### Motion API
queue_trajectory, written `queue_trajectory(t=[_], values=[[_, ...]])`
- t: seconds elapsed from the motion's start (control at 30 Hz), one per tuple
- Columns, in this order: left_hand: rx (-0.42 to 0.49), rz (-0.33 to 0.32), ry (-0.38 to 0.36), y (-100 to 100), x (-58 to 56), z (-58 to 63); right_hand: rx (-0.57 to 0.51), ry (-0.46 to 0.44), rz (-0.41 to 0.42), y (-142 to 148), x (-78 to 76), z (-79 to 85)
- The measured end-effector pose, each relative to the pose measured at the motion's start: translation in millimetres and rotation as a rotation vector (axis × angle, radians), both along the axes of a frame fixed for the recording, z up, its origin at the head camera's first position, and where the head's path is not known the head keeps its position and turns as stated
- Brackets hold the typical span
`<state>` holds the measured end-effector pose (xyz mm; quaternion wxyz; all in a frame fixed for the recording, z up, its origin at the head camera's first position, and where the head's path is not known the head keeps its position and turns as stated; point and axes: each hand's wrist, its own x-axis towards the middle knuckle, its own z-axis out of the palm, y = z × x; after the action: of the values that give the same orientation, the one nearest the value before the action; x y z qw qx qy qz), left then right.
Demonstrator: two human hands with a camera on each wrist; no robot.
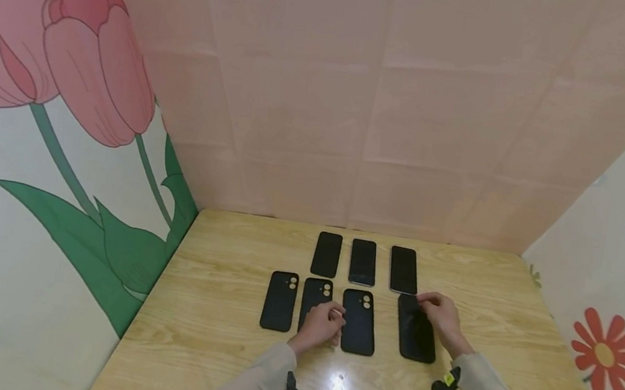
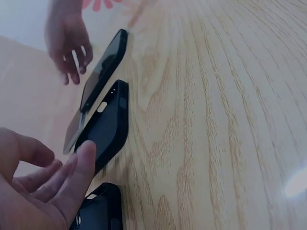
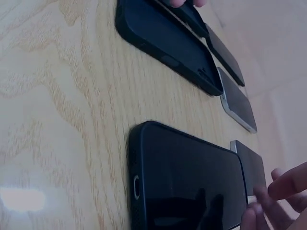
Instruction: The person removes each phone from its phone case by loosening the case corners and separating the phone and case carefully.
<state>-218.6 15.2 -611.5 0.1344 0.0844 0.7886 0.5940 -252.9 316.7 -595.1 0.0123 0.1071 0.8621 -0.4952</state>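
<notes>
A phone in a black case (image 1: 416, 330) lies screen up on the right of the table. Close to its upper right corner is my right hand (image 1: 441, 316), fingers loosely bent and gripping nothing. My left hand (image 1: 320, 324) hovers over the middle black phone case (image 1: 311, 295) and hides its lower part. In the left wrist view, the fingers (image 2: 86, 158) are relaxed beside the right-hand phone case (image 2: 108, 124) and hold nothing. That case (image 1: 359, 326) lies with its hollow inside facing up. Another black case (image 1: 277, 306) lies farther left.
Behind the cases lie three phones in a row: a left one (image 1: 326, 255), a middle one (image 1: 363, 262) and a right one (image 1: 404, 270). The wooden table (image 1: 204, 299) meets a pink wall (image 1: 298, 121) at the back and patterned walls at both sides.
</notes>
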Motion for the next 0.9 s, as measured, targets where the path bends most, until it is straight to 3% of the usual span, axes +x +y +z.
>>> queue_trajectory(t=[0.3, 0.4, 0.6, 0.9], values=[[0.085, -0.011, -0.062, -1.9, 2.0, 6.3, 0.127, -0.026, -0.039, 1.4, 4.1, -1.1], [0.088, -0.012, -0.053, -4.1, 2.7, 6.5, 0.161, -0.044, -0.027, 3.2, 5.1, -2.0], [0.118, -0.013, -0.065, -11.9, 3.5, 2.5, 0.176, -0.122, -0.018, 4.6, 6.0, -4.1], [0.166, -0.036, -0.087, -19.6, 3.7, 0.9, 0.195, -0.172, 0.002, 1.7, 7.6, -8.7]])
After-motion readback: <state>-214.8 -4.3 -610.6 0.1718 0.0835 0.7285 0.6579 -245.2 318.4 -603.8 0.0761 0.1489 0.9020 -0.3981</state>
